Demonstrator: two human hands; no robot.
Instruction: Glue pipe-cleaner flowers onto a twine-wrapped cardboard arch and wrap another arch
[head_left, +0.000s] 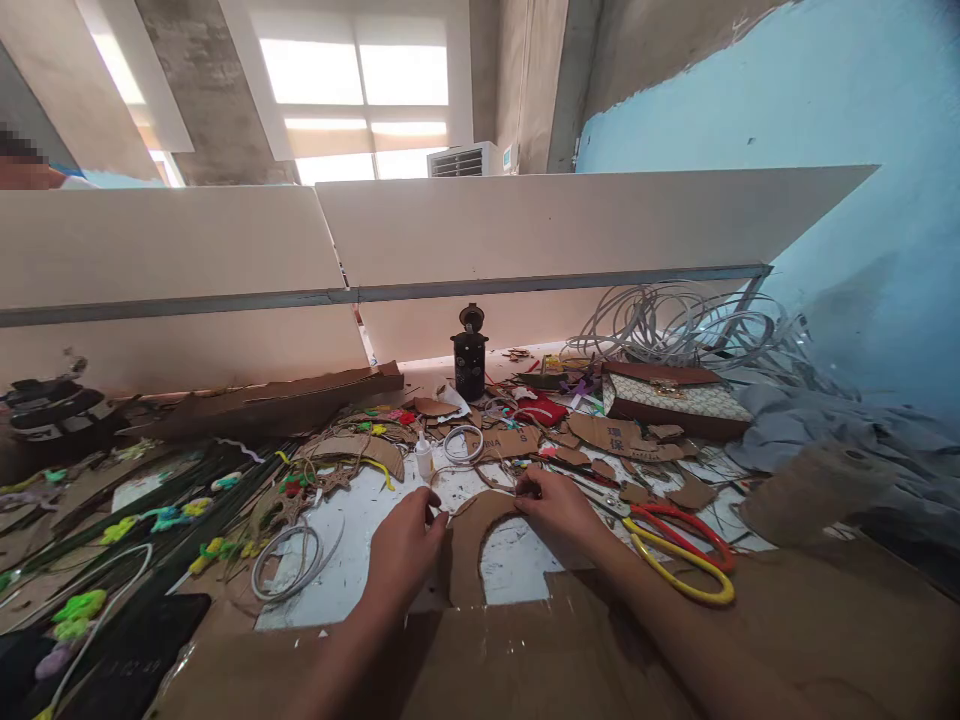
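A: What is the body looking like?
B: The left hand and right hand are both showing bare. Behind the fingers, slim wrists are widening into forearms, and those are showing bare too.

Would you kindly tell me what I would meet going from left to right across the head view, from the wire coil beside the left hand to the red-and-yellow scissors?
Wire coil, left hand, cardboard arch, right hand, scissors.
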